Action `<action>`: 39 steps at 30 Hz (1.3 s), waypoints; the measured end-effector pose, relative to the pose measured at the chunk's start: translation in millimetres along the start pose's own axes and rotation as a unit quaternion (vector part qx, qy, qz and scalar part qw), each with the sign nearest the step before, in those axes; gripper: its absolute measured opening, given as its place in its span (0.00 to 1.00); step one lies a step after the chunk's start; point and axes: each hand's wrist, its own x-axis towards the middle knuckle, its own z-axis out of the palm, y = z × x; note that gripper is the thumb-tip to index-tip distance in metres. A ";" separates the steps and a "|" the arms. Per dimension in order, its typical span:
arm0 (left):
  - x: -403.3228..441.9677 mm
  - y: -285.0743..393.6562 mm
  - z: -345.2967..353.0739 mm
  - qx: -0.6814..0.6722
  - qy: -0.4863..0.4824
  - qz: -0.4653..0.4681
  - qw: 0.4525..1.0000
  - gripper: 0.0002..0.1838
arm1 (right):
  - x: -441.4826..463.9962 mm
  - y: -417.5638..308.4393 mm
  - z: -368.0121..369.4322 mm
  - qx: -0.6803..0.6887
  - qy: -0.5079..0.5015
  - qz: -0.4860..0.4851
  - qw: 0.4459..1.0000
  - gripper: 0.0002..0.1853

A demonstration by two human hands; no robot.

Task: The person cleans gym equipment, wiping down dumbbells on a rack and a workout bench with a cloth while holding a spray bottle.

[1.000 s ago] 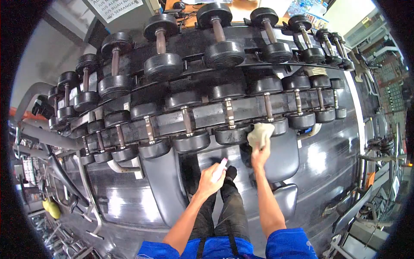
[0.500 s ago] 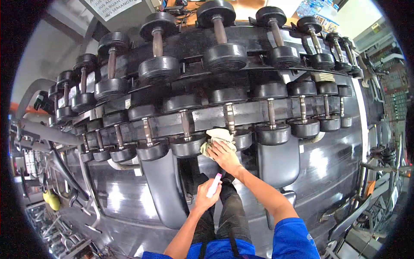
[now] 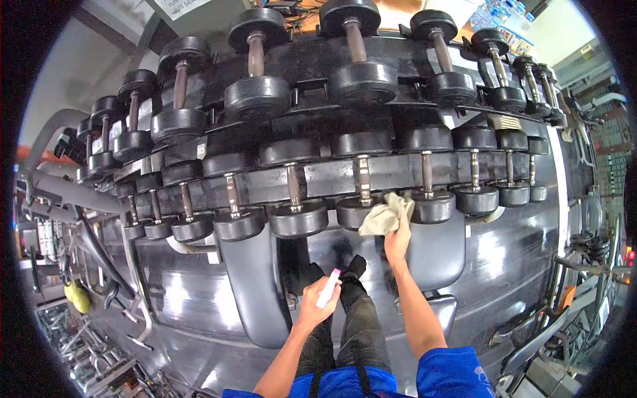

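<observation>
Reaching forward, right hand (image 3: 397,242) clamps fingers on cloth (image 3: 381,217), left hand (image 3: 313,302) on white container (image 3: 328,290).

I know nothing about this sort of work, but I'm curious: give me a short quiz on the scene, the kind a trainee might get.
1. In how many rows do the dumbbells on the rack lie?
A) one
B) two
C) four
2. True or false: the left hand holds a small white object with a pink end.
3. Fill in the missing word: the right hand holds a pale, crumpled ____ by the lower row.

Key: 1 B; 2 true; 3 cloth.
</observation>
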 end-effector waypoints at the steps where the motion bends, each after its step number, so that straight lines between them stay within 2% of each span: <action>1: -2.4 0.1 1.1 -0.004 -0.003 0.003 1.000 0.05 | 6.5 5.3 9.9 0.027 0.032 0.074 0.996 0.31; 2: -4.2 -2.0 2.4 -0.005 -0.005 0.012 1.000 0.05 | 11.8 11.0 14.4 0.063 0.057 0.101 0.991 0.27; 4: -8.5 -10.8 5.3 -0.005 -0.009 0.031 0.999 0.05 | 20.2 18.2 22.1 0.152 0.051 0.149 0.976 0.28; 7: -13.9 -20.3 6.7 0.003 -0.007 0.056 0.998 0.06 | 13.1 19.1 25.0 0.082 0.082 0.173 0.978 0.25; 10: -18.4 -21.8 5.0 -0.005 -0.010 0.049 0.999 0.06 | -6.0 27.6 34.3 0.042 0.050 -0.095 0.993 0.25; 11: -19.1 -21.9 3.9 -0.001 -0.010 0.051 0.999 0.06 | -6.6 -25.2 16.8 -0.075 -0.006 -0.168 0.983 0.25; 12: -19.3 -22.2 2.1 0.002 -0.011 0.054 0.998 0.06 | -2.0 -43.7 14.8 -0.169 -0.100 -0.247 0.949 0.24; 13: -19.5 -21.2 0.6 0.006 -0.013 0.056 0.998 0.06 | -0.9 -66.1 16.1 -0.180 -0.163 -0.289 0.926 0.22; 16: -20.6 -14.9 -5.4 0.008 -0.024 0.020 0.999 0.06 | -9.9 -60.1 63.1 -0.278 -0.261 -0.394 0.836 0.14; 18: -19.8 -13.4 -9.0 0.007 -0.019 0.024 1.000 0.06 | -17.2 -59.5 91.2 -0.468 -0.302 -0.446 0.701 0.15; 19: -20.7 -12.7 -10.7 0.006 -0.017 0.024 1.000 0.06 | -19.2 -62.0 98.4 -0.509 -0.318 -0.451 0.661 0.16; 22: -20.6 -10.4 -15.0 -0.004 -0.002 0.007 1.000 0.06 | -13.7 -77.6 111.1 -0.562 -0.399 -0.401 0.603 0.17; 26: -19.7 -16.0 -12.3 -0.006 0.014 0.003 1.000 0.05 | -5.4 -67.5 103.7 -0.511 -0.377 -0.447 0.629 0.15; 28: -17.6 -19.5 -8.6 0.008 0.032 0.035 0.999 0.05 | -3.2 -63.7 80.6 -0.421 -0.325 -0.484 0.695 0.13; 30: -15.2 -19.6 -8.1 -0.016 0.019 0.008 1.000 0.05 | -0.4 -64.5 46.5 -0.305 -0.299 -0.495 0.756 0.12; 31: -19.1 -18.8 -5.8 -0.030 0.010 -0.010 0.999 0.05 | -0.7 -67.7 26.1 -0.255 -0.273 -0.467 0.801 0.12; 32: -19.3 -20.5 -2.9 -0.025 0.008 0.004 1.000 0.05 | -1.2 -56.0 9.4 -0.195 -0.259 -0.430 0.843 0.13; 34: -15.8 -23.4 0.0 -0.013 0.007 0.036 0.999 0.05 | -5.6 -31.2 -22.9 -0.180 -0.221 -0.333 0.899 0.18; 36: -14.5 -23.6 4.0 -0.007 0.002 0.035 0.999 0.05 | -17.0 -6.8 -25.7 -0.107 -0.120 -0.163 0.973 0.21; 39: -12.0 -23.3 11.7 -0.010 0.004 0.050 0.999 0.06 | -18.0 33.5 -1.9 -0.012 -0.027 0.095 0.995 0.25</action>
